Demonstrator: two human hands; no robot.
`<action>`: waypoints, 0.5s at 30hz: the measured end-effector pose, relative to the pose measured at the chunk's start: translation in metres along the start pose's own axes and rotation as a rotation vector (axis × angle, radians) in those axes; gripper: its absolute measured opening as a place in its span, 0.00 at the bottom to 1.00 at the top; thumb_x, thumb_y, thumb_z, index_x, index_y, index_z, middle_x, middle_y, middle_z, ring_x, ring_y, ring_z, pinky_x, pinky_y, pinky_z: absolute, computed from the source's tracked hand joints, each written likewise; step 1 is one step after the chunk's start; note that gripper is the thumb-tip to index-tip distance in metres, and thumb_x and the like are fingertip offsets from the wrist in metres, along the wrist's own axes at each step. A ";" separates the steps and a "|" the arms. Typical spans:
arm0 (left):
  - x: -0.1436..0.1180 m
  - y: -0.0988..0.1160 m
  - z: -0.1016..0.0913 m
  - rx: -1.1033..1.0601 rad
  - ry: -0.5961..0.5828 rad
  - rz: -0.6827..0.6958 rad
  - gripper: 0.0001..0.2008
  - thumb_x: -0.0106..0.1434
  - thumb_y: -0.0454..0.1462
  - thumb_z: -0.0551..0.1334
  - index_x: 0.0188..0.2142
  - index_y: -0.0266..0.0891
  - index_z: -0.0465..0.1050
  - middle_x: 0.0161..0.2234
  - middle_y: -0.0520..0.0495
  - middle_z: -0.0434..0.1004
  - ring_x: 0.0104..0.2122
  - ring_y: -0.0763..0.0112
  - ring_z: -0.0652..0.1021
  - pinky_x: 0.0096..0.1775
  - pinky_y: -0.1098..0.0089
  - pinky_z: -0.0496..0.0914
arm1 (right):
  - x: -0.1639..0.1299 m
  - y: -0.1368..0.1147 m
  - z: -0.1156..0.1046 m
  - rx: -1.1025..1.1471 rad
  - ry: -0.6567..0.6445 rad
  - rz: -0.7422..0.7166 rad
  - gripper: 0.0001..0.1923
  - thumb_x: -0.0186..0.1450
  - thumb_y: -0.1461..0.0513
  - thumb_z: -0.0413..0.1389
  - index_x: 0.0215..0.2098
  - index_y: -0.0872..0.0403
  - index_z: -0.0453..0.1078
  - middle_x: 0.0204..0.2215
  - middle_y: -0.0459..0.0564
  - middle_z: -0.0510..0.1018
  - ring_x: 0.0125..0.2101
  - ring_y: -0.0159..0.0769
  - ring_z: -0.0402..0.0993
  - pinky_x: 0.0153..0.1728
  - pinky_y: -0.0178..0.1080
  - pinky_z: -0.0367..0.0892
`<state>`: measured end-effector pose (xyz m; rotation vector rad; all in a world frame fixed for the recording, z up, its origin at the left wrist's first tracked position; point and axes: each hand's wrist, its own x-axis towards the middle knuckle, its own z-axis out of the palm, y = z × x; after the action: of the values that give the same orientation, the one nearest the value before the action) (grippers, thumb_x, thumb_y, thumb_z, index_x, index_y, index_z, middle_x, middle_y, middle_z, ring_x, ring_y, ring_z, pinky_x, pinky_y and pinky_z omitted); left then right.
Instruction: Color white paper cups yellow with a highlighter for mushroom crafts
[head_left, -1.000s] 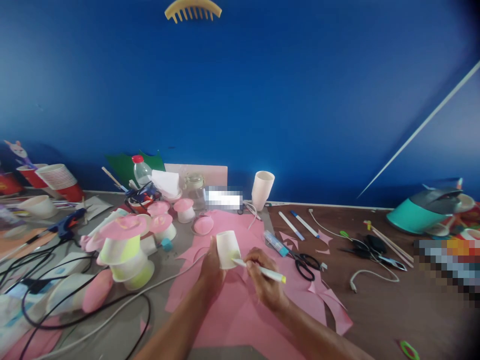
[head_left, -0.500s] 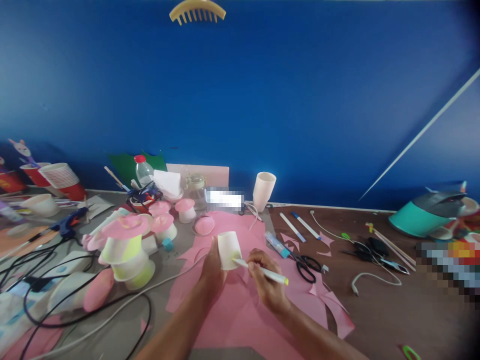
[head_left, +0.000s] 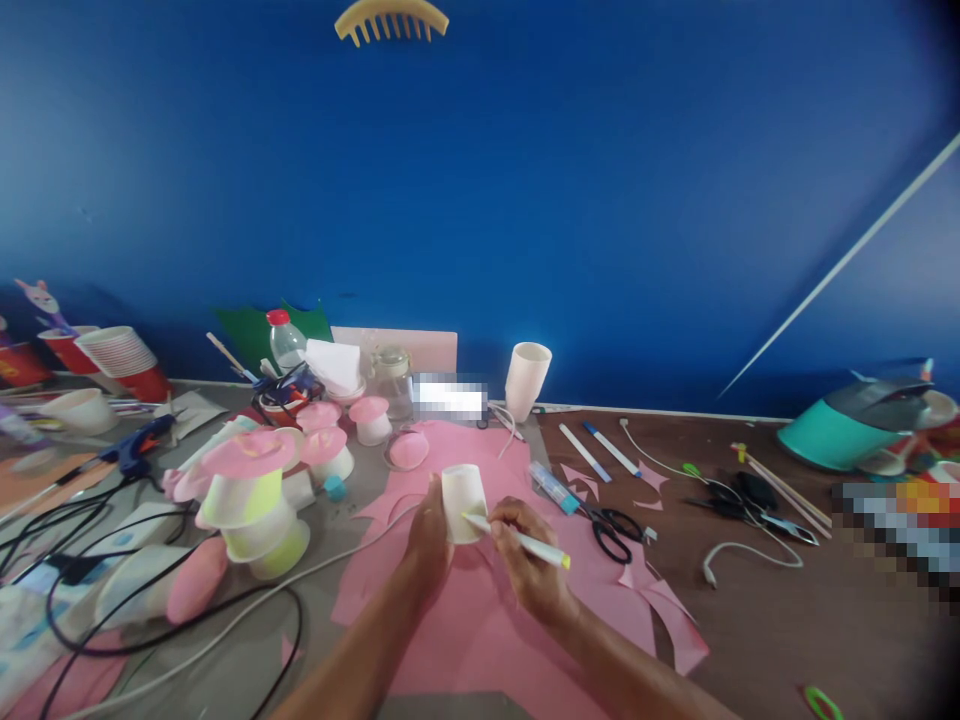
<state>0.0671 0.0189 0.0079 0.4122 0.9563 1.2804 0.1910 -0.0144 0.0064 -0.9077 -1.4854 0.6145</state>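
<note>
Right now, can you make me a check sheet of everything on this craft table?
Surface: table, brown on the right, grey on the left, with pink paper spread under the hands.
Job's things: white paper cup held over the pink paper; yellow-capped marker, tip on the cup's side.
Clutter: black scissors, glue gun, pink-topped cups, red-capped bottle, stacked cups, teal pot.
Grippers: left hand grips the cup; right hand holds the marker.
Cables: black cable looped at left; white cable at right.
Surroundings: blue wall; yellow comb at top.
</note>
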 end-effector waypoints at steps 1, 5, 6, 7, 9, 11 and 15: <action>0.000 0.000 -0.001 0.013 -0.012 0.002 0.28 0.50 0.62 0.64 0.26 0.39 0.69 0.18 0.54 0.69 0.21 0.71 0.70 0.28 0.69 0.63 | 0.000 0.000 0.000 0.005 -0.003 -0.002 0.09 0.67 0.59 0.52 0.30 0.51 0.69 0.24 0.47 0.72 0.27 0.37 0.69 0.27 0.38 0.63; 0.001 0.002 -0.002 -0.006 -0.016 0.006 0.26 0.53 0.61 0.64 0.25 0.40 0.68 0.19 0.54 0.69 0.21 0.71 0.69 0.26 0.68 0.63 | -0.001 -0.001 -0.003 0.048 -0.017 0.004 0.10 0.68 0.59 0.51 0.29 0.51 0.68 0.24 0.47 0.71 0.28 0.38 0.69 0.29 0.40 0.63; 0.001 0.003 -0.002 -0.028 -0.011 0.008 0.25 0.53 0.60 0.64 0.24 0.40 0.68 0.18 0.54 0.68 0.21 0.71 0.68 0.26 0.68 0.63 | -0.001 -0.001 -0.003 0.059 -0.021 0.010 0.10 0.68 0.59 0.51 0.30 0.51 0.68 0.23 0.47 0.71 0.28 0.38 0.69 0.29 0.40 0.63; 0.002 0.004 -0.002 -0.049 -0.009 0.010 0.24 0.54 0.59 0.64 0.24 0.41 0.67 0.18 0.54 0.67 0.20 0.71 0.68 0.26 0.68 0.63 | -0.001 -0.001 -0.003 0.067 -0.024 0.015 0.10 0.68 0.59 0.51 0.30 0.51 0.69 0.23 0.47 0.71 0.27 0.38 0.68 0.28 0.40 0.63; 0.003 0.004 -0.001 -0.076 -0.011 0.008 0.23 0.55 0.58 0.64 0.23 0.41 0.67 0.17 0.54 0.66 0.20 0.71 0.66 0.26 0.68 0.63 | -0.001 -0.001 -0.003 0.070 -0.029 0.022 0.10 0.68 0.59 0.51 0.29 0.51 0.69 0.23 0.46 0.70 0.27 0.37 0.68 0.28 0.40 0.63; 0.004 0.003 -0.002 -0.076 -0.011 0.001 0.22 0.56 0.57 0.64 0.24 0.41 0.68 0.17 0.54 0.66 0.20 0.71 0.66 0.26 0.68 0.63 | -0.001 -0.001 -0.003 0.060 -0.034 0.026 0.10 0.68 0.59 0.51 0.29 0.51 0.68 0.23 0.47 0.70 0.27 0.37 0.68 0.28 0.39 0.62; 0.006 0.000 -0.005 -0.068 -0.024 0.007 0.22 0.56 0.56 0.65 0.25 0.41 0.68 0.19 0.54 0.67 0.21 0.71 0.67 0.26 0.69 0.64 | 0.000 -0.001 -0.003 0.029 -0.020 0.016 0.10 0.68 0.60 0.51 0.28 0.51 0.68 0.23 0.46 0.70 0.27 0.37 0.67 0.28 0.39 0.62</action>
<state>0.0628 0.0231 0.0026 0.3781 0.8892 1.3076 0.1934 -0.0155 0.0072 -0.8942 -1.4844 0.6568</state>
